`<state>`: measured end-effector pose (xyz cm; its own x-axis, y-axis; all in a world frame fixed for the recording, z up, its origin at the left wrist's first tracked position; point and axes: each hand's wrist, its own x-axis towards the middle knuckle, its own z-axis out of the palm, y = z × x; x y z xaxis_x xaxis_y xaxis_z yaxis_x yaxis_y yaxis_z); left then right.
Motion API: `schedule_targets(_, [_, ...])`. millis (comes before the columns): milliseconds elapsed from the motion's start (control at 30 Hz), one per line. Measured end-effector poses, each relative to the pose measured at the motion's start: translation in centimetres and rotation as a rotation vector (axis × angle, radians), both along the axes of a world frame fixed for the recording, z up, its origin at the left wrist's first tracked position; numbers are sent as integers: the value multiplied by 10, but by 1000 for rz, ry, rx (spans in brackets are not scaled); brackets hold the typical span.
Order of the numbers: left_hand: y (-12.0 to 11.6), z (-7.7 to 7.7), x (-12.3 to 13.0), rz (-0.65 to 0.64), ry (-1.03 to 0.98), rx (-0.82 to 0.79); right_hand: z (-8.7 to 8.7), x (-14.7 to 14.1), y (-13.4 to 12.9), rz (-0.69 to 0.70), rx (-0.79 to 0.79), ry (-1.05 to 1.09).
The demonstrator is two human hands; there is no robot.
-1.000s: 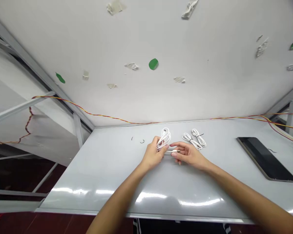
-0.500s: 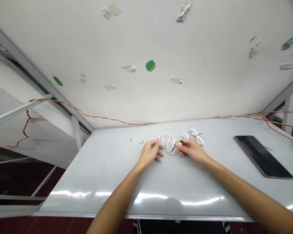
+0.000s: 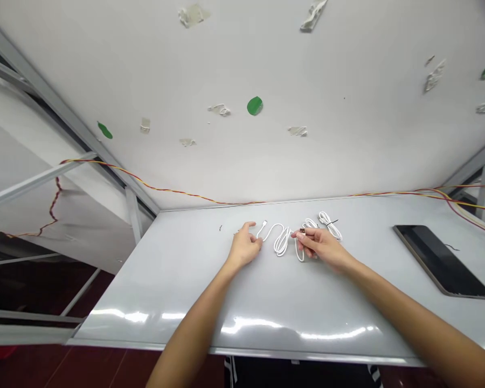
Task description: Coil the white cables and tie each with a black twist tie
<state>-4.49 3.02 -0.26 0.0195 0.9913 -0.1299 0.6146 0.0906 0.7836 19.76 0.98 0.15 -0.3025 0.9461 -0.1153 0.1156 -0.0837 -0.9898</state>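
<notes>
A white charging cable (image 3: 282, 241) lies in loose loops between my hands on the grey tabletop. My right hand (image 3: 317, 245) pinches its USB plug (image 3: 302, 231) between thumb and fingers, and a short length of cord hangs below. On the left, my left hand (image 3: 244, 247) is open, its index finger and thumb apart. The cable's small white end connector (image 3: 264, 223) lies just past the thumb, and the cord runs close beside the thumb. Behind my right hand are a second white cable (image 3: 309, 223), partly hidden, and a bundled one (image 3: 330, 226) with a black tie.
A dark tablet or large phone (image 3: 442, 261) lies at the right, with a thin black tie (image 3: 451, 247) beside it. Another small black tie (image 3: 220, 228) sits left of my left hand. Red and yellow twisted wires (image 3: 178, 191) run along the white back panel.
My left hand has let go of the small end connector and opened, moving slightly left. My right hand still holds the USB plug, now turned, with more cord hanging beneath. The view has shifted slightly.
</notes>
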Motion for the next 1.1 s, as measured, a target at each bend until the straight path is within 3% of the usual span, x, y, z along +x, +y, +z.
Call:
schedule_targets(100, [1, 2, -1, -39, 282, 68, 0, -1, 1, -32, 43, -121])
schedule_targets(200, [7, 0, 6, -7, 398, 114, 0, -2, 1, -26, 60, -198])
schedule_targets(333, [13, -4, 12, -95, 490, 147, 0, 3, 3, -29, 119, -225])
schedule_targets(433, [13, -5, 4, -144, 432, 171, -3, 10, 8, -61, 148, -245])
schedule_targets(600, [5, -5, 2, -226, 311, 255, -12, 3, 8, -243, 266, -280])
schedule_targets(767, [-15, -7, 35, -300, 85, 484, -11, -18, -11, -216, 527, -279])
schedule_targets(867, [-23, -9, 43, -324, -77, 494, -7, -21, -18, -222, 660, -259])
schedule_targets(1100, [-30, -10, 39, -382, -146, 530, -4, -17, -21, -212, 675, -240])
